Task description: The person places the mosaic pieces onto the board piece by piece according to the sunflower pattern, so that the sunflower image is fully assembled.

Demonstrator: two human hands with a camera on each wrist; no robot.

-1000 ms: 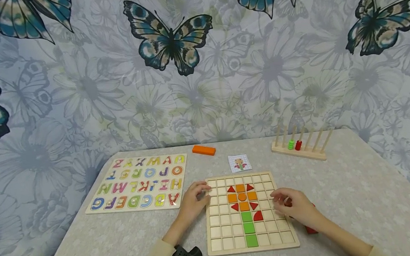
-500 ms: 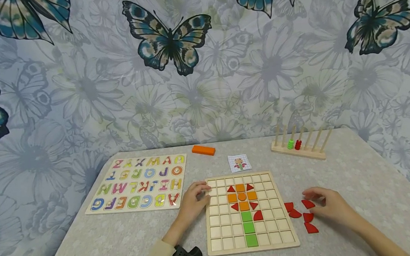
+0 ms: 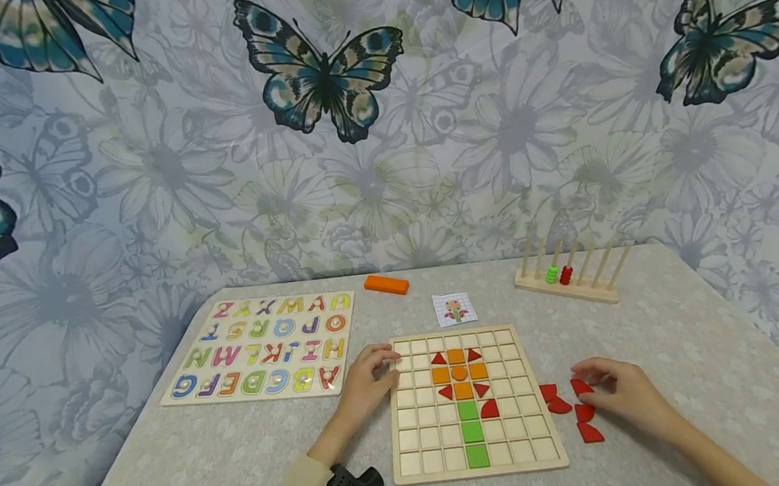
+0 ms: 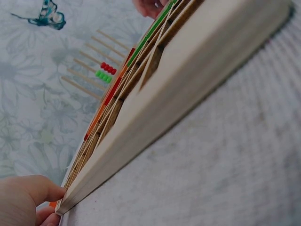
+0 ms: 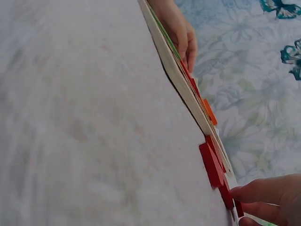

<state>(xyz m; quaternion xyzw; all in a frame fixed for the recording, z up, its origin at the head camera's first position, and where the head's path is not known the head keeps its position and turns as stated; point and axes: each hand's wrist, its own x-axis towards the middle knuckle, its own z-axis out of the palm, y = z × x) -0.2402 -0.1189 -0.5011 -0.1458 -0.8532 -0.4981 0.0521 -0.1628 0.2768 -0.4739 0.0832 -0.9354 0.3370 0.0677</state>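
A square wooden grid board (image 3: pixel 435 461) lies on the table, with orange squares and an orange disc, red triangles, green squares and one red quarter-circle piece (image 3: pixel 489 409) in its cells. My left hand (image 3: pixel 368 382) holds the board's left edge near its far corner; in the left wrist view, finger and thumb (image 4: pixel 42 190) pinch that corner. Right of the board, my right hand (image 3: pixel 622 393) pinches a red quarter-circle tile (image 3: pixel 581 386) between thumb and fingers at the table. Several more red tiles (image 3: pixel 590 432) lie beside it. The right wrist view partly hides the pinched tile.
A letter puzzle board (image 3: pixel 252 350) lies at the left. Behind the grid board are a small pattern card (image 3: pixel 455 309) and an orange block (image 3: pixel 386 285). A peg stand (image 3: pixel 566 286) with green and red beads stands at the back right.
My right hand has moved right, off the grid board's right edge to the loose red tiles, and its fingers have closed around one. The left hand stays at the board's edge.
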